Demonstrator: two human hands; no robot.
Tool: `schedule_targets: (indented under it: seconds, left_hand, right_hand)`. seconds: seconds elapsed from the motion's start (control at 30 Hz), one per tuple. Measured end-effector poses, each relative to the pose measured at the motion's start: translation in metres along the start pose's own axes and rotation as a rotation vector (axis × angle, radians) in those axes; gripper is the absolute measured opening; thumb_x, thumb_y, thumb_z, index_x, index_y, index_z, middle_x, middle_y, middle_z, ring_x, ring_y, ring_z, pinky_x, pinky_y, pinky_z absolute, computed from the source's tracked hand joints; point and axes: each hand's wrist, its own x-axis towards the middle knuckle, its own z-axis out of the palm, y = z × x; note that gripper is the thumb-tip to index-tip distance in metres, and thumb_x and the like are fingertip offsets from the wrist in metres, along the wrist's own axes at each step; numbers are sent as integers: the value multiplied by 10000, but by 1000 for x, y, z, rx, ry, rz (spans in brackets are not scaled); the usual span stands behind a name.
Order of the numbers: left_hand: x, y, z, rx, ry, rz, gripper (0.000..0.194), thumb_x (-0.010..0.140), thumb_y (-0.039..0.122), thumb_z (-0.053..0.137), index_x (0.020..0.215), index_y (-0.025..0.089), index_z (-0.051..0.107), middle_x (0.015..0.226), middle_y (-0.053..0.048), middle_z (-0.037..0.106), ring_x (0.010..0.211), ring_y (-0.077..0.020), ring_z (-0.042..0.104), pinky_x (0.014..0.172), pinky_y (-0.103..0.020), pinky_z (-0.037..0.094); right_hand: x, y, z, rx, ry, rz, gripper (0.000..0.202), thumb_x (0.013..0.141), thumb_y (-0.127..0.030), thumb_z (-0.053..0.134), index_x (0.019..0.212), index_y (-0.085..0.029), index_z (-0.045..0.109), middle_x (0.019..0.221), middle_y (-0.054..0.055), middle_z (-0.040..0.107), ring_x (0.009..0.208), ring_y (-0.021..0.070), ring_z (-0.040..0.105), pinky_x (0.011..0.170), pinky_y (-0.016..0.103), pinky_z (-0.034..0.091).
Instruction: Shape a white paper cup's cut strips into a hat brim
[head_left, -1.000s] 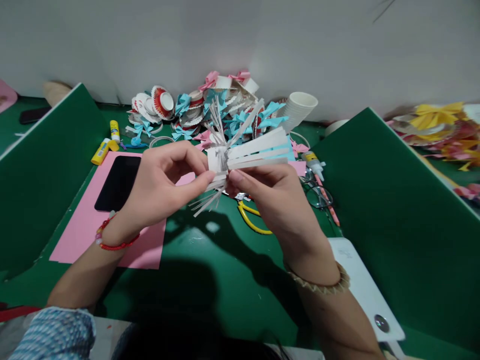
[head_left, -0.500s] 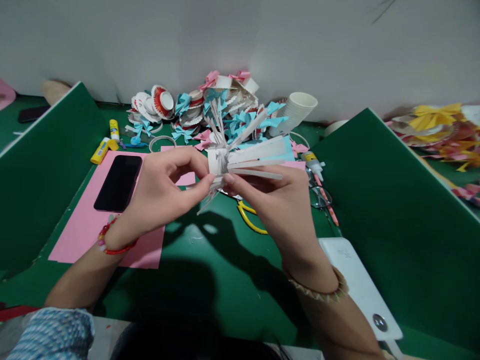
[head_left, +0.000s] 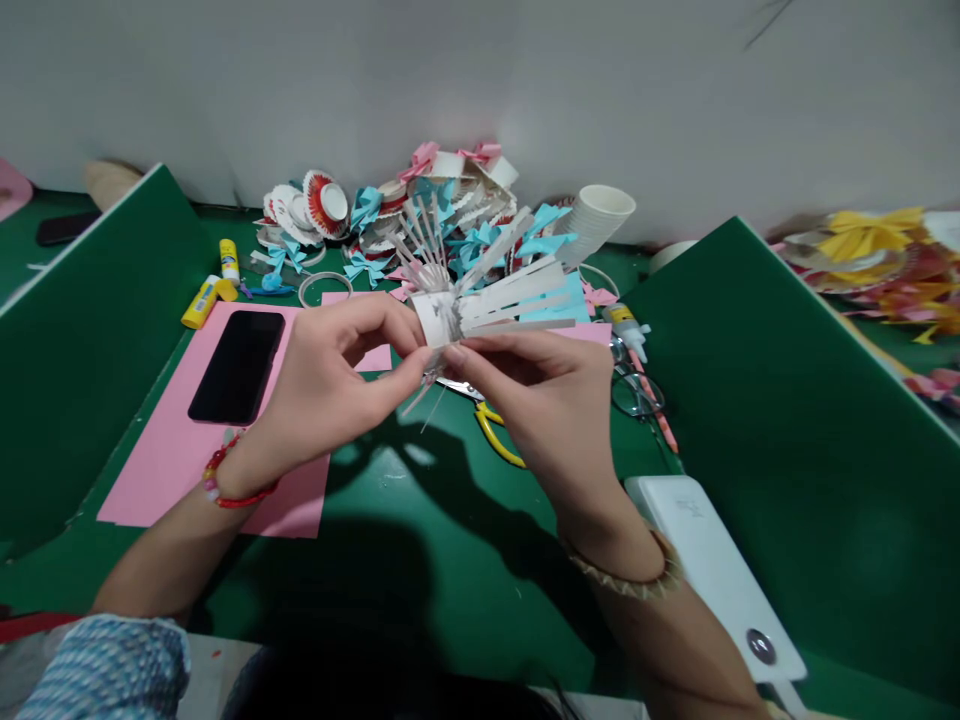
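Observation:
Between my hands is a white paper cup cut into strips (head_left: 437,316), its thin strips fanning out up and to the right. My left hand (head_left: 352,375) pinches its left side with thumb and fingers. From the right, my right hand (head_left: 551,390) grips it near the lower edge, thumb and fingers closed at the base of the strips. The two thumbs nearly meet below it. Scissors with yellow handles (head_left: 496,438) lie on the table just under the hands, partly covered by my right hand.
Pink paper sheets (head_left: 161,450) lie left with a black phone (head_left: 237,366) on them; glue sticks (head_left: 201,302) sit behind. A pile of paper-cup crafts with bows (head_left: 465,215) and stacked cups (head_left: 598,222) stand at the back. Eyeglasses (head_left: 637,394) and a white device (head_left: 716,570) lie right, beside green dividers (head_left: 810,450).
The cut cup has turned slightly, so more strips show spread at its upper left and a strip on the right has swung. My right hand has shifted a little left.

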Motion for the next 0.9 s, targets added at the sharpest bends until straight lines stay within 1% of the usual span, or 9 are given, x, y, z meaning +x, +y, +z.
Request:
schedule_targets:
  seconds: [0.13, 0.3, 0.43, 0.57, 0.7, 0.8, 0.9]
  left_hand:
    - [1, 1, -1, -23, 2, -4, 149, 719, 99, 661, 617, 167, 578, 660, -3, 607, 635, -118, 580, 576, -258, 483]
    - [1, 2, -1, 32, 51, -53, 177, 715, 153, 674, 586, 169, 555, 651, 7, 615, 635, -121, 591, 596, -262, 505]
    - [1, 3, 0, 43, 50, -86, 180, 716, 166, 671, 587, 170, 546, 662, 6, 615, 649, -123, 590, 609, -265, 510]
    - [1, 2, 2, 25, 28, -90, 163, 710, 141, 673, 604, 168, 553, 647, 15, 596, 630, -114, 573, 581, -257, 492]
    - [1, 1, 3, 39, 23, -91, 151, 713, 136, 672, 616, 165, 559, 629, 19, 586, 596, -103, 556, 551, -247, 475]
    - [2, 0, 2, 39, 23, -72, 161, 721, 149, 668, 611, 165, 551, 623, 17, 579, 590, -102, 549, 546, -248, 474]
    - [2, 0, 0, 30, 30, -60, 178, 717, 167, 677, 603, 169, 540, 625, 14, 574, 597, -106, 546, 549, -252, 477]
  right_hand:
    - [1, -3, -1, 73, -42, 62, 50, 715, -188, 678, 673, -202, 701, 670, -13, 709, 607, 133, 663, 594, 252, 564]
    - [2, -4, -2, 128, -40, 89, 47, 733, -215, 666, 697, -222, 693, 673, -13, 701, 598, 136, 658, 603, 274, 568]
    - [1, -1, -1, 59, -39, 48, 51, 726, -225, 672, 686, -198, 686, 685, 1, 702, 606, 142, 656, 607, 280, 563]
    - [-2, 1, 2, -16, 15, -20, 66, 736, -209, 650, 682, -176, 670, 664, 0, 693, 584, 133, 644, 591, 269, 552]
    - [-5, 1, 5, -5, 47, -21, 75, 740, -190, 640, 669, -171, 656, 640, -6, 681, 574, 123, 633, 575, 256, 542]
    - [-2, 1, 1, 33, -14, -7, 62, 733, -211, 660, 684, -175, 675, 668, 1, 694, 596, 128, 641, 587, 261, 546]
    - [6, 3, -6, 122, -155, 74, 78, 703, -276, 702, 712, -199, 698, 713, 3, 709, 638, 141, 655, 614, 278, 555]
